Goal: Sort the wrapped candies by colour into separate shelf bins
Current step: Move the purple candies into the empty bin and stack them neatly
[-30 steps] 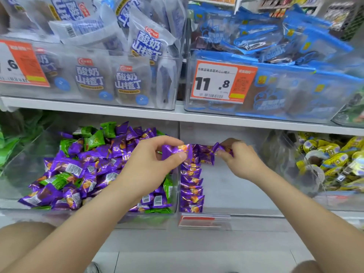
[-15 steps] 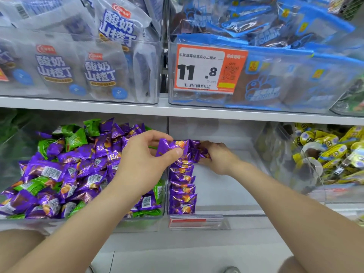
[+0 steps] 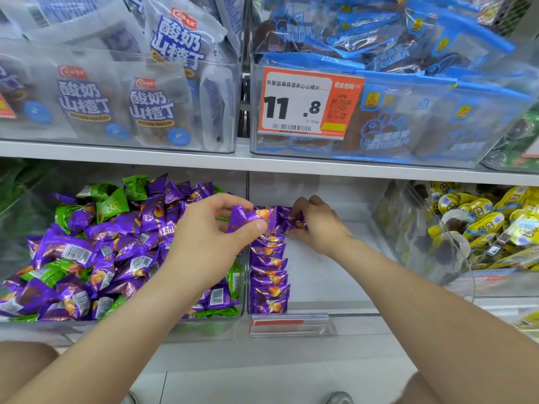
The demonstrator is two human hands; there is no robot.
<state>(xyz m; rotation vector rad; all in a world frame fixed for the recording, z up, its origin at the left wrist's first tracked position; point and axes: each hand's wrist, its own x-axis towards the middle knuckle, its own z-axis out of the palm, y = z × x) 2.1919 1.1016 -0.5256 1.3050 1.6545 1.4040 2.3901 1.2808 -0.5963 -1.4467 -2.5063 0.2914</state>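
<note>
Lower shelf: clear plastic bin [image 3: 116, 325] at left, heaped with purple and green foil-wrapped candies [image 3: 96, 252]; just beside it, second clear bin [image 3: 329, 281] with row of purple wrapped candies [image 3: 269, 275] along its left wall. Left hand [image 3: 204, 246] over the divide, pinching one purple wrapped candy [image 3: 250, 218] between thumb and fingers. Right hand [image 3: 320, 228], fingers curled, gripping purple candies [image 3: 294, 223] at row's far end

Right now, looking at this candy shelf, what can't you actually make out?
Head view only:
1. Mixed bin: the left hand, pinching a purple candy, and forearm cover candies beneath.
2. Purple row: its back end is hidden by the right hand.
3. Lower price label: seen edge-on, unreadable.
4. Green packets, far left: blurred, cut by the edge.
</note>
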